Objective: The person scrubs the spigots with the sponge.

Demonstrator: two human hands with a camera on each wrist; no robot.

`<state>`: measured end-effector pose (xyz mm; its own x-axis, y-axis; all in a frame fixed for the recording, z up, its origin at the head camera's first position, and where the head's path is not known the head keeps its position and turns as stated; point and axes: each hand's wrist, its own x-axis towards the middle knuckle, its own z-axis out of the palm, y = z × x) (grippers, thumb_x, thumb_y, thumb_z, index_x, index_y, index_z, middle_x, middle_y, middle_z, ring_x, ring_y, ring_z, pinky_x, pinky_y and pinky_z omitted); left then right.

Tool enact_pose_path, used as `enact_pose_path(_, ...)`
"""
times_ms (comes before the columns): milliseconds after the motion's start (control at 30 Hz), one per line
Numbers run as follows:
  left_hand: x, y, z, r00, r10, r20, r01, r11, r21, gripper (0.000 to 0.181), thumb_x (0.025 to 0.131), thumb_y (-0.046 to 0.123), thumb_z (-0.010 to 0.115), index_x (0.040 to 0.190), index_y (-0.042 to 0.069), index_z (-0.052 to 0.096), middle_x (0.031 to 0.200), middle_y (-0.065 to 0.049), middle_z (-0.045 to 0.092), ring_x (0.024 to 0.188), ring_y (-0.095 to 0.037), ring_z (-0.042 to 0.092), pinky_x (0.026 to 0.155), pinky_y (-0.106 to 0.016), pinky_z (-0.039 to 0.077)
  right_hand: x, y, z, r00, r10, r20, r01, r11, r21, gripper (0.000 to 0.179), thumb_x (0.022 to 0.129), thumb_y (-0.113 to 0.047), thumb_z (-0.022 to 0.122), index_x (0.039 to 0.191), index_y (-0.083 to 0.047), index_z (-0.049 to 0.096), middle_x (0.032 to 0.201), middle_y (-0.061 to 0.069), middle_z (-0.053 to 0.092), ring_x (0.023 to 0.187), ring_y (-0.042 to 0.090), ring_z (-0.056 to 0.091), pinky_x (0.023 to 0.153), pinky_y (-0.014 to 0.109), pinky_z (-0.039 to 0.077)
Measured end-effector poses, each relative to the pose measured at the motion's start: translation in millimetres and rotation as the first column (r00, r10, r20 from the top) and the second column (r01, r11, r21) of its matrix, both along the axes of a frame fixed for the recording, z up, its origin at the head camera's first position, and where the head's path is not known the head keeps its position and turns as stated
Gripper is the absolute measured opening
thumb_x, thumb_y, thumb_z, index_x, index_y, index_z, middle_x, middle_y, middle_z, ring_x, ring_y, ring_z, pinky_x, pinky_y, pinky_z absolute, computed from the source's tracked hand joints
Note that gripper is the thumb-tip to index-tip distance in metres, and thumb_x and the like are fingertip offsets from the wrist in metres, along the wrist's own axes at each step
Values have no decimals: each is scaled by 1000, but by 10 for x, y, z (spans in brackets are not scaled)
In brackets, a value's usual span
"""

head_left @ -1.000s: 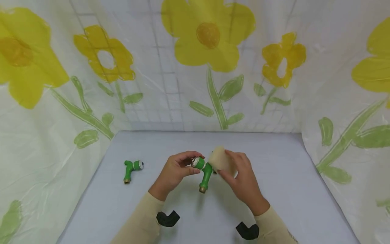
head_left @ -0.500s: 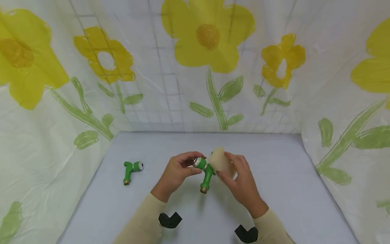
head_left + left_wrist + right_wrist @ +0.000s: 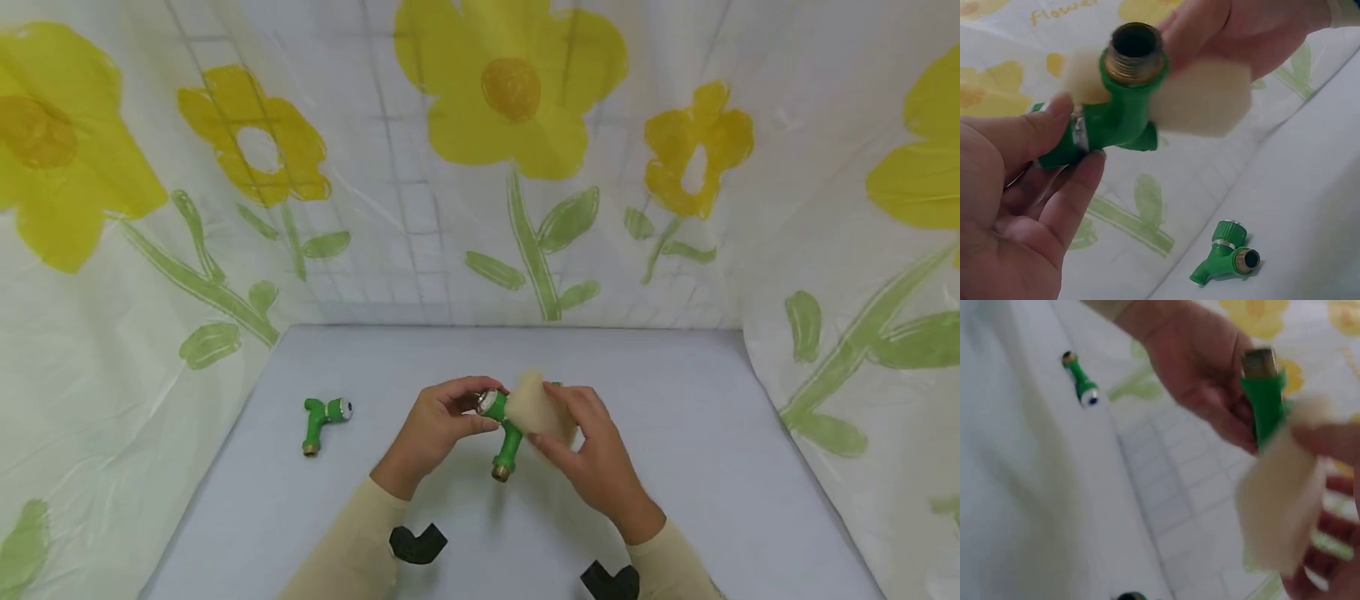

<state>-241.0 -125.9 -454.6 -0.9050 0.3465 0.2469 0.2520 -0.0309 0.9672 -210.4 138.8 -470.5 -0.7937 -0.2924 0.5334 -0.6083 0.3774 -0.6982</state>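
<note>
Curtained booth: flower-printed sheeting [image 3: 360, 250] on three sides of tabletop [image 3: 690, 417].

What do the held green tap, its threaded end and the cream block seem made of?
Green tap: plastic or painted metal, smooth with a slight sheen; I can't tell which.
Threaded end: probably brass, brownish-gold and metallic.
Cream block: perhaps foam or sponge, pale and matte; blur hides fine texture.

I see the person's left arm [image 3: 348, 542] and right arm [image 3: 671, 558] stretch forward and lean in toward each other. The left hand [image 3: 437, 423] pinches with thumb [image 3: 1035, 134] and fingers [image 3: 1075, 197]. Near it, the right hand [image 3: 598, 458] pinches too.
</note>
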Motion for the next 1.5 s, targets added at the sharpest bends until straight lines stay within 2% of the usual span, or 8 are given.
enact_pose_path(133, -14, -35, -14, 999, 49, 22, -51, 996, 72, 44, 90, -6, 84, 132, 3, 75, 127, -13, 75, 115, -28, 70, 90, -31, 60, 54, -11, 17, 983, 179, -31, -179, 984, 6, 70, 90, -10, 92, 152, -13, 62, 140, 4, 61, 126, 26, 58, 95, 48, 58)
enact_pose_path(367, 11, -25, 5, 999, -9, 40, 4, 994, 111, 47, 90, -7, 85, 135, -5, 70, 129, -16, 73, 111, -27, 72, 88, -33, 62, 32, -14, -35, 995, -92, -46, 92, 996, 1, 68, 88, -4, 92, 149, -8, 62, 136, 5, 60, 125, 21, 56, 93, 50, 57)
enact_pose_path(567, 13, -30, 27, 999, 31, 35, -36, 991, 126, 46, 91, -7, 82, 135, -5, 71, 128, -15, 73, 106, -23, 72, 86, -30, 61, 113, -40, 55, 988, 150, -23, -151, 988, -32, 71, 89, -8, 92, 153, -12, 60, 143, 5, 59, 128, 28, 57, 96, 49, 58)
enact_pose_path(767, 6, -29, 20, 999, -3, 35, -3, 989, 146, 47, 91, -6, 84, 136, -6, 69, 130, -18, 72, 113, -27, 73, 90, -34, 62, 46, -36, 52, 994, -92, -59, 93, 996, 11, 69, 89, -3, 91, 151, -10, 61, 136, 5, 60, 125, 24, 56, 90, 53, 58)
enact_pose_path(1000, -14, -58, -14, 999, 30, 33, -36, 981, 191, 48, 92, -10, 81, 138, -5, 69, 133, -21, 71, 112, -26, 73, 92, -34, 61, 132, -84, 157, 982, 185, -34, -184, 983, 17, 72, 89, -10, 93, 153, -15, 61, 141, 2, 60, 129, 25, 57, 97, 48, 57)
enact_pose_path(1233, 15, -47, 6, 999, -8, 42, 1, 988, 153, 48, 90, -5, 85, 136, -3, 71, 130, -18, 73, 112, -28, 74, 91, -35, 62, 19, -36, 111, 986, -135, -97, 140, 989, 45, 70, 87, -3, 93, 149, -7, 62, 133, 10, 60, 126, 28, 55, 93, 56, 57)
enact_pose_path(1433, 19, -52, 22, 996, 51, 71, -64, 978, 197, 50, 94, -5, 83, 141, -6, 66, 135, -20, 70, 115, -26, 73, 97, -38, 60, 143, -98, 77, 989, 148, -18, -148, 989, -30, 71, 91, -8, 91, 154, -13, 59, 144, 4, 58, 130, 27, 56, 98, 49, 57)
enact_pose_path(1500, 17, -54, 31, 995, 50, 81, -67, 975, 214, 51, 93, -6, 82, 141, -7, 65, 135, -22, 70, 115, -26, 73, 98, -38, 60, 138, -109, 85, 985, 173, -13, -173, 984, -45, 73, 90, -7, 92, 155, -15, 59, 144, 3, 58, 130, 26, 56, 98, 48, 57)
